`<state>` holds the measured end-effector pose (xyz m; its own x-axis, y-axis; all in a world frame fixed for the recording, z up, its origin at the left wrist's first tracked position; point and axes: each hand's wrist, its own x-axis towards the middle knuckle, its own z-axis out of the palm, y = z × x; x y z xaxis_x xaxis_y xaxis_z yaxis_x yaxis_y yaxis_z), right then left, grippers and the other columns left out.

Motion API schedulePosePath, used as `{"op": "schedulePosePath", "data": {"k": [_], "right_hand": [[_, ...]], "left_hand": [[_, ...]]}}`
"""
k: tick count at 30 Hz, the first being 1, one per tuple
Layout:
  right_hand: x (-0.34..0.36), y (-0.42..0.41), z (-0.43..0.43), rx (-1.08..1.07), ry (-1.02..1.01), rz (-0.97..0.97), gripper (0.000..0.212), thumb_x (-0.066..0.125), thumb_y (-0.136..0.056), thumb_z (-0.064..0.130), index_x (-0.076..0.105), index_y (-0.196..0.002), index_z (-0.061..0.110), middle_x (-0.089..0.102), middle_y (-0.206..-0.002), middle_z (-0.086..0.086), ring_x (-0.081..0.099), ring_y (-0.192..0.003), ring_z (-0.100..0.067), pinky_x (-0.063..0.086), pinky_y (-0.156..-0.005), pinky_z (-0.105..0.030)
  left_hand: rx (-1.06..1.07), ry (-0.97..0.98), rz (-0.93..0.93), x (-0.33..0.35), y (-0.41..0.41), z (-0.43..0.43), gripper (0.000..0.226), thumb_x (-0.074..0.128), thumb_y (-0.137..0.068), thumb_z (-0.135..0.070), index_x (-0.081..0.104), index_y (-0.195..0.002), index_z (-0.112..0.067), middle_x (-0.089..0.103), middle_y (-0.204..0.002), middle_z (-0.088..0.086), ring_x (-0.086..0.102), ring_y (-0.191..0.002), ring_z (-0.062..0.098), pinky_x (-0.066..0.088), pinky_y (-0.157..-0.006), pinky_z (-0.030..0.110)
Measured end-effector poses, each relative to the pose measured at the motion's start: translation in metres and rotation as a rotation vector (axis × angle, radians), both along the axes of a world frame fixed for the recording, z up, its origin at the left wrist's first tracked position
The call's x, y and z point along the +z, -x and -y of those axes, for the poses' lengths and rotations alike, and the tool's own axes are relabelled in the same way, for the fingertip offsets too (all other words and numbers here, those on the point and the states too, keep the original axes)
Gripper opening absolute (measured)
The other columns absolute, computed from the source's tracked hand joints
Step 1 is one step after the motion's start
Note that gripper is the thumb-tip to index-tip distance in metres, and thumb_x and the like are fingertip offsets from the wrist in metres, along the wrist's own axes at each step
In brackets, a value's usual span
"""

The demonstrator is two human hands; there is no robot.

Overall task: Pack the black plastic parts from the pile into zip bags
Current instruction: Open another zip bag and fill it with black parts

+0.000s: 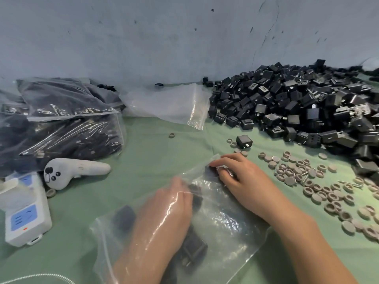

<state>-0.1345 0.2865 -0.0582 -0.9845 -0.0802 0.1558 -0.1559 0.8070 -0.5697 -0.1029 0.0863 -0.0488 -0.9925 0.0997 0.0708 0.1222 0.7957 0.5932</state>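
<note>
- On the worktop (153,152) close to the person, the bag (225,232) lies flat. The left hand (174,203) is deep inside it; blur hides whether it grips anything.
- The right hand (231,175) pinches the bag's far edge. If that pinch slips, the bag would likely ride along with the left arm.
- Few parts (192,249) are inside; a fast pull-out may drag them out.
- The pile (297,103) sits far right, with caps (297,173) between, so one could get scooped in.
</note>
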Motion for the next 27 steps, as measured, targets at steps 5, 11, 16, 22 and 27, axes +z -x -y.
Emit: {"op": "schedulePosePath", "data": {"k": [5,11,16,22,27], "right_hand": [[-0.001,0.001,0.000,-0.011,0.015,-0.010,0.028,0.045,-0.101,0.034,0.063,-0.121,0.042,0.051,-0.126,0.022,0.053,-0.115,-0.005,0.039,-0.094,-0.025],[0.001,0.001,0.001,-0.022,0.026,-0.010,0.030,0.043,-0.103,0.028,0.064,-0.121,0.038,0.053,-0.128,0.018,0.053,-0.117,-0.009,0.041,-0.101,-0.031],[0.008,-0.002,-0.001,-0.094,0.052,-0.085,0.032,0.040,-0.104,0.022,0.066,-0.119,0.034,0.056,-0.127,0.014,0.050,-0.119,-0.009,0.041,-0.099,-0.030],[0.010,-0.005,-0.006,-0.101,0.049,-0.069,0.032,0.039,-0.104,0.022,0.066,-0.119,0.033,0.057,-0.126,0.014,0.048,-0.120,-0.010,0.040,-0.101,-0.034],[0.011,-0.004,-0.003,-0.101,0.054,-0.068,0.034,0.039,-0.103,0.020,0.066,-0.118,0.034,0.058,-0.126,0.014,0.050,-0.118,-0.011,0.040,-0.100,-0.034]], "left_hand": [[-0.073,0.047,-0.013,0.000,-0.002,-0.005,0.013,0.041,-0.088,-0.068,0.043,-0.097,-0.058,0.059,-0.085,-0.031,0.051,-0.078,-0.014,0.043,-0.071,0.016],[-0.209,-0.002,0.190,-0.006,0.009,-0.017,0.052,0.013,-0.106,-0.045,0.026,-0.154,-0.029,0.041,-0.154,-0.001,0.043,-0.134,0.019,0.027,-0.077,0.007],[-0.124,-0.044,0.014,0.002,0.005,-0.003,0.040,0.033,-0.097,-0.062,0.033,-0.136,-0.056,0.065,-0.095,-0.022,0.058,-0.086,-0.013,0.039,-0.069,0.010],[-0.176,0.025,-0.078,0.006,-0.014,0.013,0.022,0.033,-0.094,-0.061,0.045,-0.097,-0.043,0.052,-0.095,-0.023,0.050,-0.093,-0.006,0.039,-0.077,0.018],[-0.271,0.049,-0.093,0.009,-0.017,0.006,0.043,0.028,-0.088,-0.070,0.055,-0.109,-0.043,0.048,-0.108,-0.026,0.044,-0.111,-0.007,0.038,-0.095,0.020]]}}
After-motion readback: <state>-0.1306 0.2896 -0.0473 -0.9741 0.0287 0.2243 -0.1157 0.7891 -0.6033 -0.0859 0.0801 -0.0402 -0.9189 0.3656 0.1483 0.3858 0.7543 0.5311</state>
